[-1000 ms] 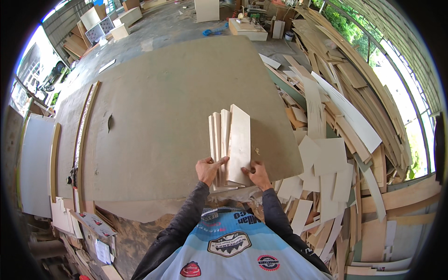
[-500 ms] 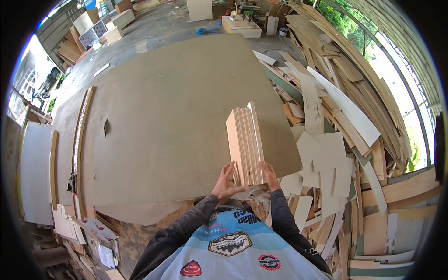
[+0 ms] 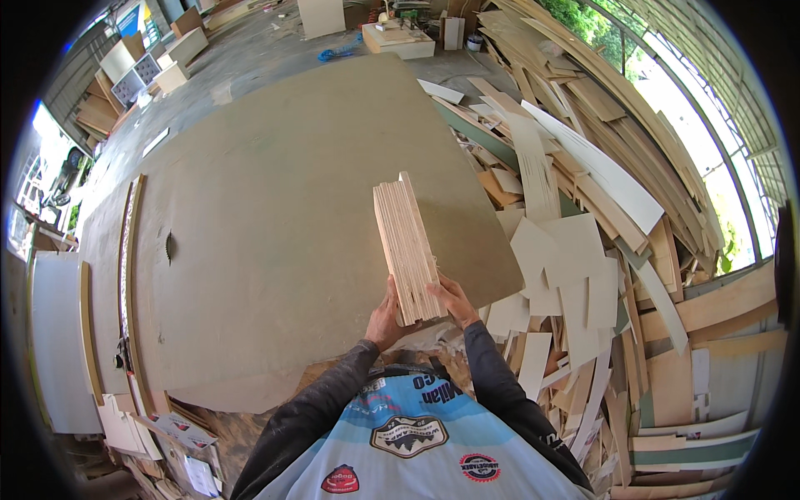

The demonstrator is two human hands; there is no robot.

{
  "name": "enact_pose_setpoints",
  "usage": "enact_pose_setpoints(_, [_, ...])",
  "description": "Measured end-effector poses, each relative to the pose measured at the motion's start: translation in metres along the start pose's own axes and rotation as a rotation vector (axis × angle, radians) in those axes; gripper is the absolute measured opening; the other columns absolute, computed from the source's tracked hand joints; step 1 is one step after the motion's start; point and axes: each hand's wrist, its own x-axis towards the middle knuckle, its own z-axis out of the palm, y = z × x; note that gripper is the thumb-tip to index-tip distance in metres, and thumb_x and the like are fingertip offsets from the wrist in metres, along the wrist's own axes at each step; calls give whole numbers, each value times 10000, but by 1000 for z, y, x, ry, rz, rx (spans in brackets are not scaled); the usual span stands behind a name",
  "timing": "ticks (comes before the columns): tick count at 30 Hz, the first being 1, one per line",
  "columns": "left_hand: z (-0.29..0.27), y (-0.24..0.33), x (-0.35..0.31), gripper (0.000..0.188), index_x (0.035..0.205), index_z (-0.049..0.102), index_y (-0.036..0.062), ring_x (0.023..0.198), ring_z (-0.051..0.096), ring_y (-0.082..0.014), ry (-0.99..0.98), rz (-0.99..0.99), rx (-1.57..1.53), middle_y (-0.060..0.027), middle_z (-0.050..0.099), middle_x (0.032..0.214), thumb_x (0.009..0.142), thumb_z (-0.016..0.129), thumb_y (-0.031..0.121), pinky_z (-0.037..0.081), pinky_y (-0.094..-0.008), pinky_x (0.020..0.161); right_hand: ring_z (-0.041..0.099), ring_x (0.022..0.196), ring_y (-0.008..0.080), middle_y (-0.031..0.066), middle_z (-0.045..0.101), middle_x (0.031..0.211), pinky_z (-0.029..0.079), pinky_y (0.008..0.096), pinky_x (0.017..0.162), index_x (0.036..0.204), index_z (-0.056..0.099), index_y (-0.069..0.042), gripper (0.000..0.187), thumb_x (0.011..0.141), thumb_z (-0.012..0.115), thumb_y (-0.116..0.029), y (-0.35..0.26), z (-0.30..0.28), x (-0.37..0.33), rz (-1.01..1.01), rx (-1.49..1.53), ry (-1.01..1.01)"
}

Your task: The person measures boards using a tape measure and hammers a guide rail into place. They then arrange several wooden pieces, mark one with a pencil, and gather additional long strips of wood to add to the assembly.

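change from earlier frames: one second ago, the plywood strips (image 3: 406,250) stood fanned, with one broad face turned to the camera. half a second ago, they were gathered, with a broad face showing at left. now they form one compact block, narrow edges facing the camera, with one strip at the right projecting past the far end. the surroundings have shifted left in the frame.

hands: two. the left hand (image 3: 385,318) bears on the left side of the block near its lower end; the right hand (image 3: 454,302) bears on the right side. both are clamped on the block, apart from each other.

location: the block is just right of the frame centre, over the lower right part of the large brown panel (image 3: 283,208). contact beneath the block cannot be confirmed.

count: one block, its strips too fine to number reliably; one large brown panel; one dark leaf-shaped piece (image 3: 170,247), left of centre; one blue coil (image 3: 337,53), upper centre; one bucket (image 3: 474,42), upper right of centre.
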Motion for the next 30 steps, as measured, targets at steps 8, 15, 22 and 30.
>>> enact_pose_setpoints(8, [-11,0,11,1418,1554,-160,9,1292,536,-410,-15,26,-71,-287,389,1517,671,911,297,521,-444,994,437,1372,197,87,471,1516,297,317,1157,1513,404,-3,629,992,599,-297,22,-21,13,-95,-52,10])
enact_pose_setpoints(15, [-10,29,-1,1311,1604,36,227,1390,381,-505,206,220,57,-291,175,1608,651,931,324,430,-529,1106,457,1396,290,156,469,1525,331,353,1160,1576,277,-47,1067,676,842,-148,12,-24,-43,-170,-497,-134])
enact_pose_setpoints(22, [-15,27,11,970,1511,442,261,1476,211,-492,156,324,266,-125,181,1657,661,891,392,463,-541,1077,561,1169,366,156,613,1299,430,427,1054,1347,549,-53,741,654,813,-65,22,-10,-22,-440,-1042,1])
enact_pose_setpoints(30, [-13,20,14,901,1485,477,214,1478,201,-494,180,362,273,-62,330,1614,696,868,404,484,-531,1061,580,1099,377,141,649,1234,495,436,966,1316,564,-71,750,618,838,-74,20,-16,-16,-448,-1035,-33])
